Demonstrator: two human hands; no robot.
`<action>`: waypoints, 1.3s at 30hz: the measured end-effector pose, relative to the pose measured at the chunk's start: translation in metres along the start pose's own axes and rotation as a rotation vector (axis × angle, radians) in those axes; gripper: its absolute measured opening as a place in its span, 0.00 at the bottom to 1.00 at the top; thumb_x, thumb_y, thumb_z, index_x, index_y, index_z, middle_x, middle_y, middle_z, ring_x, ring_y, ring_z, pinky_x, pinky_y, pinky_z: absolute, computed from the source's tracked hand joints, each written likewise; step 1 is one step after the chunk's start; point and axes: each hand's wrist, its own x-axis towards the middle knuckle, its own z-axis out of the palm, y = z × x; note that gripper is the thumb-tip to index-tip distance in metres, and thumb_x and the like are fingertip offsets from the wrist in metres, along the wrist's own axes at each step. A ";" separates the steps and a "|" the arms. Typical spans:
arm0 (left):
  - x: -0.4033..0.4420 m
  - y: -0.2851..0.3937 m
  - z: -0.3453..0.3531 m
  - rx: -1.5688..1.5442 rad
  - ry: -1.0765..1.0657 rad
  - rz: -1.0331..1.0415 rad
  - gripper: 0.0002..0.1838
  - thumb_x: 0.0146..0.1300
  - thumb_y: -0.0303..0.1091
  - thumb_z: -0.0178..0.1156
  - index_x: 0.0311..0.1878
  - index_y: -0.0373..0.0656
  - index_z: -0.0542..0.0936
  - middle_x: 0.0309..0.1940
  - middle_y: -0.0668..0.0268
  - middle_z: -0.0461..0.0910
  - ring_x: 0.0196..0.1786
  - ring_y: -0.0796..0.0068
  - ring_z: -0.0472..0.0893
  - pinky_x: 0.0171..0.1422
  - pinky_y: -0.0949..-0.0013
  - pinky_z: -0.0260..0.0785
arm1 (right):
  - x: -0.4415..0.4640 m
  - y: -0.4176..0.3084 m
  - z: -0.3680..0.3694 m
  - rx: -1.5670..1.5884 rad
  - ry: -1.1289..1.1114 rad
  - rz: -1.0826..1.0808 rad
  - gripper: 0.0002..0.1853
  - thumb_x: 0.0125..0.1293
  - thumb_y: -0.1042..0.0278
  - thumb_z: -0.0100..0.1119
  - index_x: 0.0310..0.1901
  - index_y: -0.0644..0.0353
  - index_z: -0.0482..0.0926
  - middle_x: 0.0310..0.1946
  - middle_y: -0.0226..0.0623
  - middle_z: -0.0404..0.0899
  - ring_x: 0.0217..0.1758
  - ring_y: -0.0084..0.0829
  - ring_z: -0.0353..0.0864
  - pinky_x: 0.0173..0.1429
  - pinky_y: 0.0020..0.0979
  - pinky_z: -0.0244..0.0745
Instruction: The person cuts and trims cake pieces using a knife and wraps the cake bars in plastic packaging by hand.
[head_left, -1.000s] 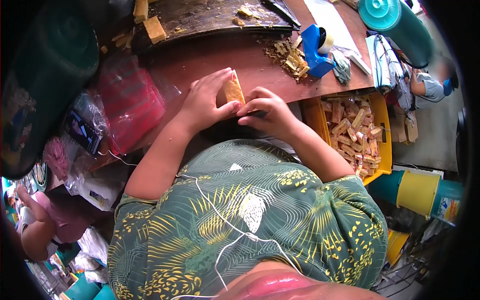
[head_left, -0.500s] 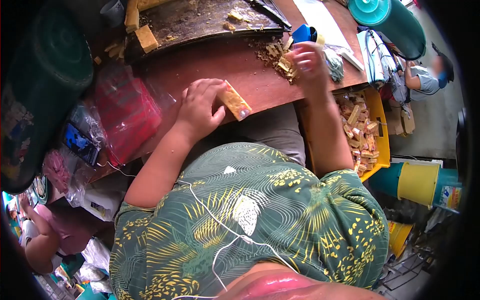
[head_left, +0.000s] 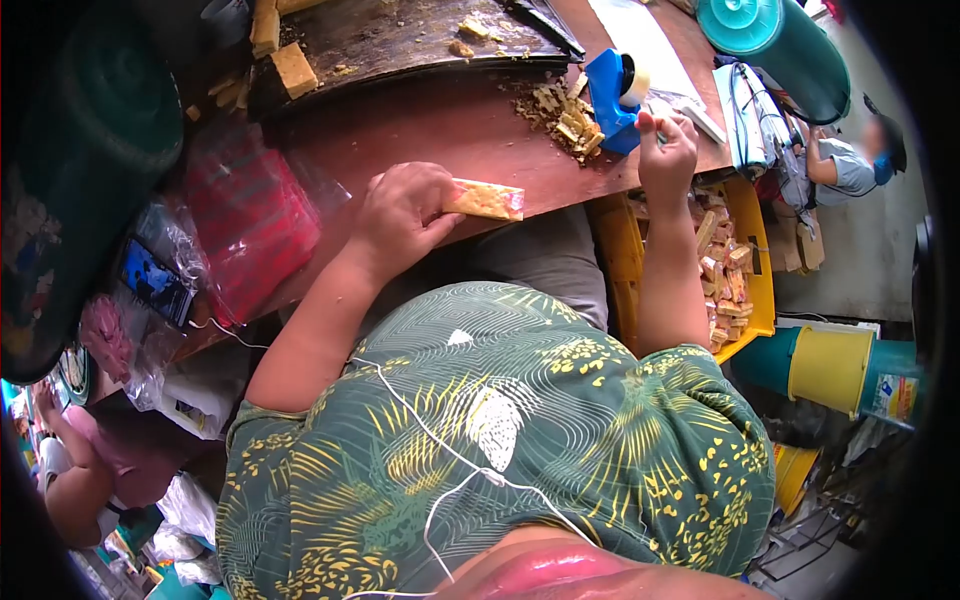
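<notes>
A flat golden pastry bar (head_left: 490, 200), partly covered in clear plastic, is gripped at one end by my left hand (head_left: 405, 212). Its free end points right over the table's near edge. My right hand (head_left: 667, 150) is raised with its fingers curled into a pinch, close beside a blue tape dispenser (head_left: 606, 95) with a roll of tape (head_left: 633, 82). What lies between those fingertips, if anything, is too small to make out. Broken pastry pieces (head_left: 565, 120) are heaped left of the dispenser.
A dark, crumb-strewn tray (head_left: 400, 50) lies at the back. Red plastic bags (head_left: 250, 220) and a phone (head_left: 158, 280) are on the left. A yellow crate (head_left: 763, 290) of wrapped bars (head_left: 728, 265) stands at right. People are at both sides.
My right hand has moved right and toward me, away from the dispenser, which now shows fully. My left hand has turned the bar from slanting downward to nearly level.
</notes>
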 end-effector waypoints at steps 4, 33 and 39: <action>0.001 0.003 -0.001 -0.047 -0.033 -0.030 0.20 0.51 0.31 0.78 0.46 0.47 0.80 0.47 0.64 0.83 0.50 0.60 0.83 0.55 0.59 0.74 | -0.026 0.021 -0.009 -0.274 -0.024 -0.044 0.13 0.66 0.56 0.72 0.32 0.57 0.89 0.32 0.39 0.81 0.40 0.44 0.79 0.47 0.44 0.76; -0.002 0.007 -0.001 -0.114 0.101 0.085 0.20 0.55 0.35 0.78 0.46 0.46 0.78 0.44 0.61 0.82 0.45 0.55 0.84 0.48 0.56 0.78 | -0.020 0.032 -0.012 -0.029 -0.360 0.456 0.21 0.75 0.50 0.61 0.36 0.62 0.86 0.28 0.48 0.83 0.30 0.41 0.82 0.40 0.40 0.75; -0.004 0.006 -0.002 -0.151 0.083 0.077 0.20 0.55 0.32 0.80 0.47 0.43 0.79 0.44 0.62 0.82 0.45 0.63 0.84 0.51 0.62 0.78 | -0.025 0.058 -0.004 0.278 -0.454 0.652 0.19 0.76 0.51 0.62 0.35 0.60 0.85 0.22 0.32 0.79 0.24 0.27 0.74 0.33 0.31 0.69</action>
